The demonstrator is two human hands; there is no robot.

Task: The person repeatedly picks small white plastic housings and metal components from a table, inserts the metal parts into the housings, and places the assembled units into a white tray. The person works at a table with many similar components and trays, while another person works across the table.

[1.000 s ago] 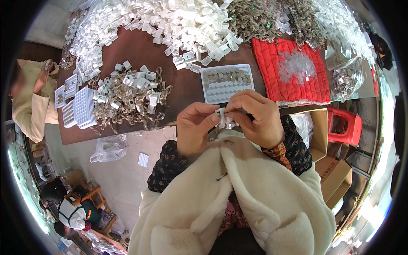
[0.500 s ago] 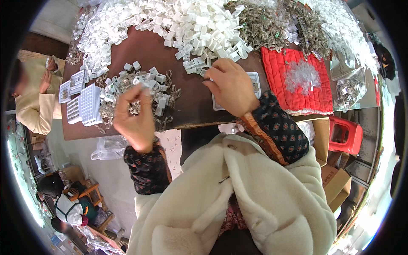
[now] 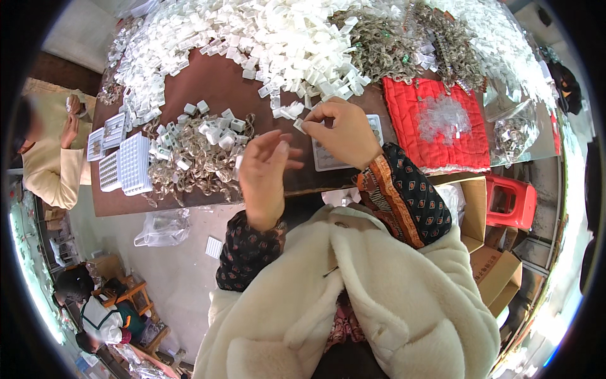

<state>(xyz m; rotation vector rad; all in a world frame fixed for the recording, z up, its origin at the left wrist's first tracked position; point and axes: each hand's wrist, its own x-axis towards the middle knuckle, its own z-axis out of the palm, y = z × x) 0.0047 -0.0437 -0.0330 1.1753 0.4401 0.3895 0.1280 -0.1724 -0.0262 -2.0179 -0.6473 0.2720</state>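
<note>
Small white piece at the right fingertips, left hand loose

The brown table [image 3: 214,79] spreads out beyond both hands. The largest thing on it is the heap of white pieces [image 3: 284,44], farther out than the hands; its pieces look like light, stiff plastic, probably smooth enough to slide over one another. To the left of the left hand lies the tangled pile [image 3: 199,148], where similar pieces sit among limp, beige strips; these look soft and likely to snag, so a piece there is better taken by its hard body. The pale tray [image 3: 325,158], partly hidden under the right hand, looks thin and light, best held by its rim.

Smallest is the white piece [image 3: 298,126] at the right hand's fingertips, just short of the heap's near edge. It should weigh almost nothing; a gentle pinch on opposite sides would suit it, since hard squeezing could make it slip.

The right hand [image 3: 344,136] reaches forward and inward, wrist bent, thumb and forefinger closed on that piece. The left hand [image 3: 262,180] is raised between pile and tray, fingers spread and blurred; it looks released, though I cannot tell whether something tiny sits behind them.
</note>
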